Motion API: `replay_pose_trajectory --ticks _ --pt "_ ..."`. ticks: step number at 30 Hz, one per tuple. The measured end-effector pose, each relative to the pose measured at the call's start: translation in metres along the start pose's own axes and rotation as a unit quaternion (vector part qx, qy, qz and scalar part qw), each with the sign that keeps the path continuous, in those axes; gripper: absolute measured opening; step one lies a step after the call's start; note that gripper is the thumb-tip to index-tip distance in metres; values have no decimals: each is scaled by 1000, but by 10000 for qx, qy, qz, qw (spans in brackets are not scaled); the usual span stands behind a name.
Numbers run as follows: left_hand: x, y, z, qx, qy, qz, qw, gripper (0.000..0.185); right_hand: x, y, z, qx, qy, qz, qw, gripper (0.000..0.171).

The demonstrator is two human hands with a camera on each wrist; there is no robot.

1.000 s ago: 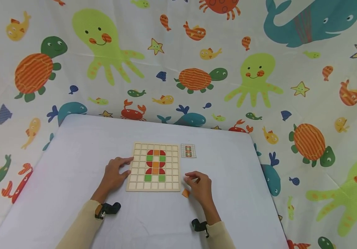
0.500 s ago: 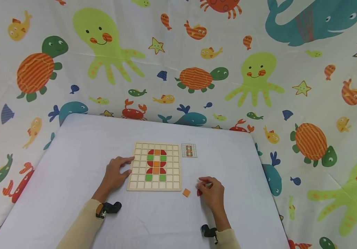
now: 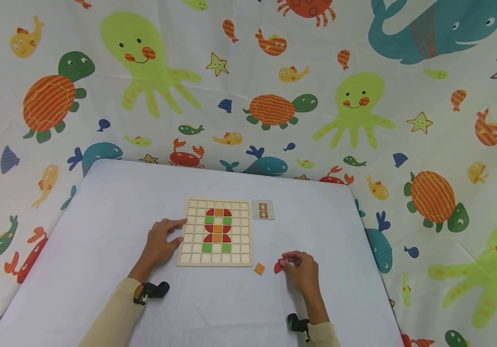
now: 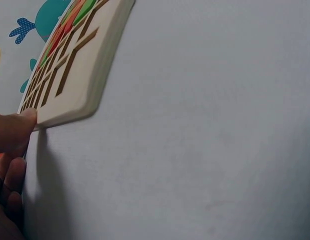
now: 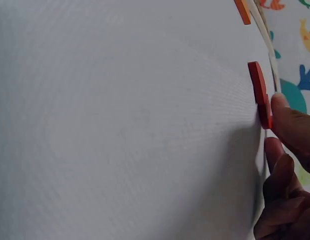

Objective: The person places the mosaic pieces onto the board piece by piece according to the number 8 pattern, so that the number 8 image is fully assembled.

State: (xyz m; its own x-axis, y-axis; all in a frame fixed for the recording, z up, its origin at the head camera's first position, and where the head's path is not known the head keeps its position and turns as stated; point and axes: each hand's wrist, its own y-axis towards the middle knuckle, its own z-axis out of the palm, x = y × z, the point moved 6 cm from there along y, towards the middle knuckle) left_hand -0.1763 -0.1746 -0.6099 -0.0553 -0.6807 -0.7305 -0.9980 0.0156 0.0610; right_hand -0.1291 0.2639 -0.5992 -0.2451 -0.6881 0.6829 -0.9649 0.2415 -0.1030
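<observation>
My left hand (image 3: 159,243) rests at the left edge of a wooden grid board (image 3: 192,259), thumb and forefinger touching it. Red, orange and green tiles fill cells in the middle of the board. In the left wrist view the thumb (image 4: 19,127) lies against the board's rim (image 4: 87,97). Right of the board, my right hand (image 3: 304,272) pinches a red tile (image 5: 265,116) at the table surface. A second red tile (image 3: 278,268) with a curved side lies against it. The far side of the pinched tile is hidden by the fingers.
An orange square tile (image 3: 259,269) lies between the board and my right hand. A small pattern card (image 3: 263,210) with a printed grid sits by the board's upper right corner. White cloth covers the table (image 3: 214,308); a sea-animal curtain (image 3: 248,58) hangs behind it.
My right hand has moved right, away from the board, past the orange tile to the red tiles, uncovering the orange tile. My left hand has stayed at the board's edge.
</observation>
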Motion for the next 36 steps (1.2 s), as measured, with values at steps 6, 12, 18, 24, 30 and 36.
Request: replay_pose_trajectory --ticks 6,12,18,24,30,36 --pt "0 -1 -1 -1 -38 -30 10000 60 0 -1 -1 115 -271 -18 9996 19" --pt "-2 -2 -1 15 -37 -45 10000 59 -3 0 0 116 -104 43 9999 22" --pt "-4 -1 -1 1 -36 -9 10000 58 4 -2 3 336 613 -153 9974 16" --pt "-4 0 -1 -9 -36 10 10000 58 21 -6 19 959 1692 -32 9809 20" --pt "-3 -1 -1 32 -65 -5 10000 58 45 -9 37 1182 2014 -196 9722 17" --pt "-4 -1 -3 45 -72 9 10000 59 73 -18 54 1030 1776 -519 9773 14"
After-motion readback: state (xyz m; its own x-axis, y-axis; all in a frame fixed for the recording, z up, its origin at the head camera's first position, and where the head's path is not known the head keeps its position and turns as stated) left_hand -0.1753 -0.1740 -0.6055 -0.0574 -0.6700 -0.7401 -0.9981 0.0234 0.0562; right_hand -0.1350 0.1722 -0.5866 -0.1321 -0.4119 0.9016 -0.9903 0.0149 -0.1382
